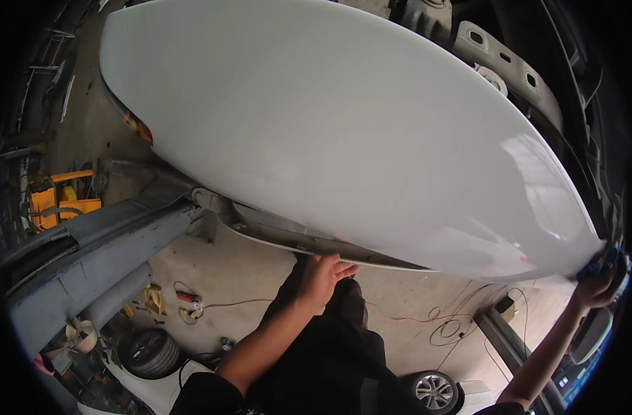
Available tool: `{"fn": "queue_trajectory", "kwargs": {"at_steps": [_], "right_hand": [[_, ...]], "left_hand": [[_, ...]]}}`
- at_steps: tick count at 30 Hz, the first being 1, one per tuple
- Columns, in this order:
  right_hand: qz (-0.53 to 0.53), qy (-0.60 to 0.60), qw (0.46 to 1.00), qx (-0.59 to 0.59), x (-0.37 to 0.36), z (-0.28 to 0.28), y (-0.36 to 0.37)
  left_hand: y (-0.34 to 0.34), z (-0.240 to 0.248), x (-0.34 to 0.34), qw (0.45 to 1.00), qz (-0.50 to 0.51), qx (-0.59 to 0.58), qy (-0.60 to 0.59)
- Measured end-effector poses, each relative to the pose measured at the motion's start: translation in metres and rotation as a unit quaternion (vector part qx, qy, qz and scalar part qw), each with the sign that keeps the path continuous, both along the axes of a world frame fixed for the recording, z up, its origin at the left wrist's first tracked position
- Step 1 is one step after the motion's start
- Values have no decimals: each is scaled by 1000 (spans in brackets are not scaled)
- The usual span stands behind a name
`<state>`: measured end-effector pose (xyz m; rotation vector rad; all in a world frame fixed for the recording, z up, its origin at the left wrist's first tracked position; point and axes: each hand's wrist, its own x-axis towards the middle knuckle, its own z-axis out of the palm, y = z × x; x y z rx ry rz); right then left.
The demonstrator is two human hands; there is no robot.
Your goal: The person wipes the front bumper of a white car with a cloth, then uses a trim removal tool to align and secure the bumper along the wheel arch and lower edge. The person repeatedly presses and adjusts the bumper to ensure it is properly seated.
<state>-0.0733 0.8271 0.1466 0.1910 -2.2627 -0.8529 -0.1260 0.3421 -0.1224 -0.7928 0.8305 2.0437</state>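
Observation:
A large, glossy white car fender (316, 131) stretches across the view in front of me. Along its near lower side runs a curved inner lip (288, 238). My left hand (321, 282) is at the middle of that lip, its fingers bent against the edge. At the far right, my right hand (598, 289) is closed by the fender's pointed end. Something blue and dark (624, 266) shows at its fingers, too dim and cut off by the rim to name.
A grey lift arm (101, 256) reaches in from the left, under the fender. Bare metal brackets (506, 59) lie beyond it. On the floor are a tyre (150, 353), an alloy wheel (433, 392), a red-and-grey power tool (188, 297) and loose cables (444, 325). Orange equipment (63, 200) stands left.

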Motion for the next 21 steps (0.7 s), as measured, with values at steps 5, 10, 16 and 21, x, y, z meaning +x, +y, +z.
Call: {"fn": "queue_trajectory", "kwargs": {"at_steps": [5,10,16,21], "right_hand": [[-12,56,961,-272,-19,-10,-26],[-36,60,956,-285,-38,-4,-56],[-49,18,957,-284,-49,10,-73],[-134,-136,884,-427,-65,45,-82]], "left_hand": [[1,6,-9,972,-30,-193,-126],[-25,6,-22,970,-72,-212,-99],[-33,-6,-16,982,-55,-167,-61],[-37,0,-13,979,-4,-193,-58]]}}
